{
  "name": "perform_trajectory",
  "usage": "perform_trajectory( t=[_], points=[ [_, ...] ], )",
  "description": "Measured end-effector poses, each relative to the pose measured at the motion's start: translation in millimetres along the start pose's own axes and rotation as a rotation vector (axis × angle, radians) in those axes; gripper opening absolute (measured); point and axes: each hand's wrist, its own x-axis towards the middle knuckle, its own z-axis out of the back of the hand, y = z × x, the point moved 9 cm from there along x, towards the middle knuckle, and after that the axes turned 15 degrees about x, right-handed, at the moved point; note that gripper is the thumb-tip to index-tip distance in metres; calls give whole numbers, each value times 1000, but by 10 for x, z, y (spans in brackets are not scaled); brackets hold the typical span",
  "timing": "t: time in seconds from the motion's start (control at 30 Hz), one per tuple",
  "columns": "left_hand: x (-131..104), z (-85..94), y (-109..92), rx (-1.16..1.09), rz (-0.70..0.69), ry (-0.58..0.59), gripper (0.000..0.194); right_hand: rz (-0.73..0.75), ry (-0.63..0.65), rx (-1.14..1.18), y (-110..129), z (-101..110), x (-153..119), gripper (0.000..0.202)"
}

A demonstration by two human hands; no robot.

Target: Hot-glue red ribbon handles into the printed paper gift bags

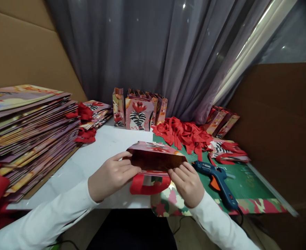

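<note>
Between my hands is a printed paper gift bag [159, 149], its mouth turned toward me and spread apart, showing a dark inside. My left hand [115, 175] pinches the bag's left edge with fingers and thumb. On the other side, my right hand [188, 180] grips the right edge near the opening. A red ribbon handle [149, 187] hangs in a loop from the bag's near side, between the two hands. Just right of my right hand lies a blue glue gun [219, 180] with an orange trigger.
Tall stacks of flat bags [38, 139] fill the left side. Finished-looking upright bags [139, 113] stand against the curtain [132, 45]. A heap of red ribbons [184, 133] lies on the green mat [249, 182]. More bags [222, 121] stand at the back right, with a flat bag [228, 151] before them.
</note>
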Motion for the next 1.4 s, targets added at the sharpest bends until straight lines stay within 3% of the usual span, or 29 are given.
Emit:
perform_trajectory(
  t=[0.17,0.3,0.43,0.57,0.73,0.87,0.97,1.03,1.1,1.17,1.23,1.3,1.4],
  points=[
    [-168,151,-110,57,-79,-169,21,-1,-43,-32,73,84,30,24],
    [-180,183,-6,18,-35,-92,30,11,-51,-33,115,174,83,23],
    [-65,227,44,-38,-136,3,33,41,-7,-28,75,186,100,23],
    [-79,258,29,11,-158,-2,39,90,40,32,81,139,65,26],
    [-299,262,45,49,-82,-124,38,74,-111,14,116,258,63,23],
    [-269,181,147,61,-90,-63,43,32,-162,2,59,262,136,23],
    [-116,225,268,224,42,-90,45,-122,-267,98,-95,251,184,27],
    [-76,332,373,242,282,-203,51,-297,-430,234,-224,256,129,27],
    [-122,334,421,109,509,-279,49,-529,-615,402,-346,177,-35,23],
    [-125,101,332,-58,574,-158,42,-797,-756,577,-416,-49,-270,30],
    [-128,-204,177,-160,550,22,41,-1040,-809,764,-399,-394,-476,38],
    [-167,-464,59,-173,518,145,41,-1194,-807,936,-322,-737,-591,38],
    [-255,-757,20,-96,474,219,42,-1317,-745,1123,-211,-1120,-646,32]
  ],
)
